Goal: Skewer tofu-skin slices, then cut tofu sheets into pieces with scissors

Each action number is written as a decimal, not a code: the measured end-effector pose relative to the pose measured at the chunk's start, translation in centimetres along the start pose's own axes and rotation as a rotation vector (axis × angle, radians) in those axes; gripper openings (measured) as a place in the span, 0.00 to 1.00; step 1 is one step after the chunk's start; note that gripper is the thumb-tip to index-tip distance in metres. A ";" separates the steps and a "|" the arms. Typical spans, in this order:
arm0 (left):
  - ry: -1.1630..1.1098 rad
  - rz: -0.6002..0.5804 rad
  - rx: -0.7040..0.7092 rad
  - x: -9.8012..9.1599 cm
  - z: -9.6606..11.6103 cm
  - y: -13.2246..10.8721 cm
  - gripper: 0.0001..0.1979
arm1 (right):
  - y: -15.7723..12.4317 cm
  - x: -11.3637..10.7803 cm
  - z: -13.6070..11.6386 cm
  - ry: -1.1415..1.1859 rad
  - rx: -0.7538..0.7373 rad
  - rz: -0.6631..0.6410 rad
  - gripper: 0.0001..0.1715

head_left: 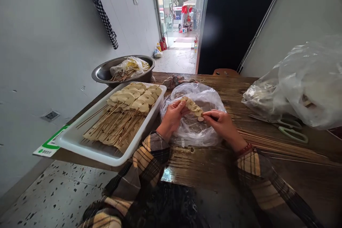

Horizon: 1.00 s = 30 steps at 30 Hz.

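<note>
My left hand (171,117) grips a skewer of folded pale slices (192,107) at its far left end, thumb on top. At the other end, my right hand (220,123) pinches the skewer between thumb and fingers; the stick itself is mostly hidden. Beneath both hands a clear plastic bag (184,133) lies spread open on the wooden table, with a small pale piece (200,119) in it. Left of my hands, a white tray (89,155) holds many finished skewers (128,98) of the same pale slices, sticks pointing toward me.
Behind the tray stands a metal basin (97,74) with bagged skewers. At the right are a bulging plastic bag (296,82), green-handled scissors (294,134) and loose bare sticks (283,146). A crumpled dark bundle (176,81) lies at the table's far edge.
</note>
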<state>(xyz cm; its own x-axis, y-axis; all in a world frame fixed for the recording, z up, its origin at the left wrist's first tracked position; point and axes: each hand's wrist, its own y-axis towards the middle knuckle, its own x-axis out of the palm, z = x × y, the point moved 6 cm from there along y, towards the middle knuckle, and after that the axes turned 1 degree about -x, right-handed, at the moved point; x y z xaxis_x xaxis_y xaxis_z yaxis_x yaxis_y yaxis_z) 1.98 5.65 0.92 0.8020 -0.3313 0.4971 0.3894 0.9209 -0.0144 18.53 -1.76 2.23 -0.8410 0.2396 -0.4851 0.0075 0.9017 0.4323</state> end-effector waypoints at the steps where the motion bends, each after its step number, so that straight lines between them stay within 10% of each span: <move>1: 0.035 -0.008 -0.002 0.1 -0.2 0.0 0.16 | 0.1 -0.4 0.0 0.012 0.010 0.029 0.12; 14: 0.760 -0.484 0.234 4.5 -1.1 -1.5 0.13 | 0.3 -2.0 0.2 0.063 0.065 0.171 0.11; 24: 1.013 -0.211 0.302 2.3 -0.8 -0.6 0.10 | 0.2 -2.0 0.4 0.066 0.076 0.175 0.12; 30: 0.443 0.007 0.082 -0.2 -0.2 0.3 0.08 | 0.2 -2.0 -0.1 0.058 0.048 0.132 0.13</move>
<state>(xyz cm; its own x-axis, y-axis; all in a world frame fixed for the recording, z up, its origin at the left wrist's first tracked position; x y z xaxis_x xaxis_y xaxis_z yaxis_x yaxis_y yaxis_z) 2.01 5.93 0.66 0.9280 -0.3645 0.0778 0.3604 0.9308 0.0613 20.14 -2.10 3.37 -0.8607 0.3374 -0.3811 0.1447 0.8800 0.4524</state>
